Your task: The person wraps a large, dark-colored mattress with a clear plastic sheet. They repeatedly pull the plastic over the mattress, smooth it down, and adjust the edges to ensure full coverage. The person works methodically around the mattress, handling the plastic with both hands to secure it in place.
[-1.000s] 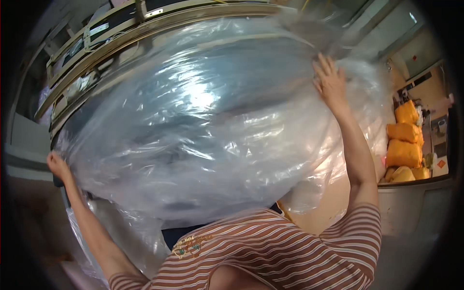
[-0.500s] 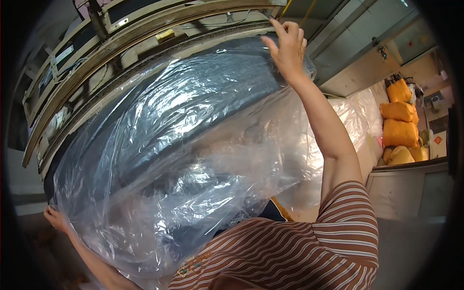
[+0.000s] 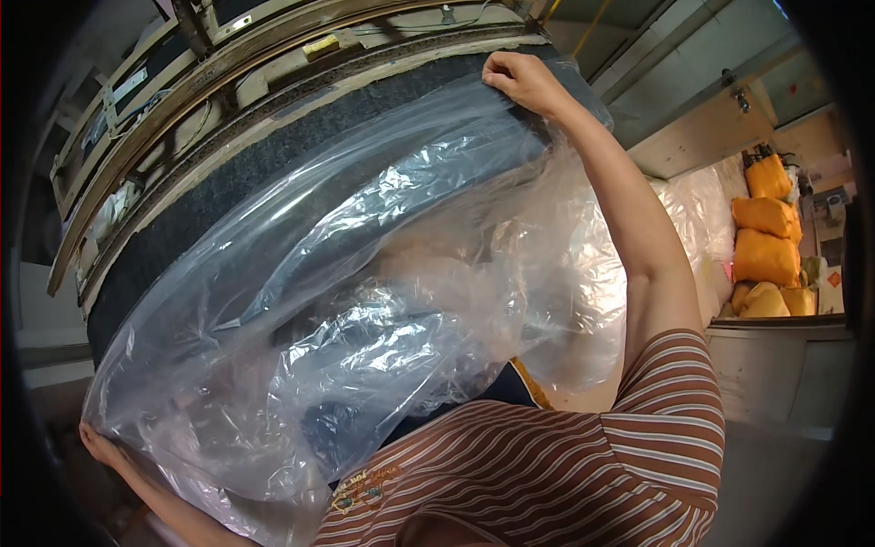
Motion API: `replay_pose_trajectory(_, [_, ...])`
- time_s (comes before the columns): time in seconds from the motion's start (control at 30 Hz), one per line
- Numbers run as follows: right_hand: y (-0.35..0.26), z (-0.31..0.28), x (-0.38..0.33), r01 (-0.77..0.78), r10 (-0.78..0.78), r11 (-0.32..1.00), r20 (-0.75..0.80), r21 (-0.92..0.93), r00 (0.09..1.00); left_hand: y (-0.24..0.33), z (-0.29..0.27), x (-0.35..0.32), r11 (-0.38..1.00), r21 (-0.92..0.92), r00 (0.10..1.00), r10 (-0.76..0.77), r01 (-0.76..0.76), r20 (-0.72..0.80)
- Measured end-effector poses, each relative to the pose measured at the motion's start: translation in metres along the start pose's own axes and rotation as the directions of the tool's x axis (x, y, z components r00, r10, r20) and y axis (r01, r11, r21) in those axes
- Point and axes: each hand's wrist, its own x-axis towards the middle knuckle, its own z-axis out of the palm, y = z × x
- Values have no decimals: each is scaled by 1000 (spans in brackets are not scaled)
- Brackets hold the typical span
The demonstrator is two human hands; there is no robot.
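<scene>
A wide sheet of clear plastic film (image 3: 365,228) stretches between my two hands and hangs in folds toward my body. My right hand (image 3: 527,80), at the far right, has its fingers closed on the film's far edge. At the near left, my left hand (image 3: 98,445) pinches the film's other end. Beneath the film lies a dark padded surface (image 3: 210,205), and a bare strip of it shows beyond the film's far edge.
Behind the dark surface runs a long machine frame with a curved-looking bar (image 3: 137,178) and a small yellow block (image 3: 321,47). More clear film (image 3: 583,337) hangs down at the right. Stacked orange bundles (image 3: 766,255) stand farther right, near a metal cabinet (image 3: 766,365).
The film's far edge has come toward me, baring a dark strip. My right hand has closed and moved slightly nearer; my left hand has dropped a little lower.
</scene>
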Motion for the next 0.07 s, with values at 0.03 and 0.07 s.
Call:
replay_pose_trajectory(0.03, [0,4,2,9,-9,1000,-37,5,999,-2,-21,4,995,-97,998,-27,32,52])
replay_pose_trajectory(0.07, [0,10,6,25,-24,1000,-75,15,997,-5,-47,10,980,-190,994,-44,63,100])
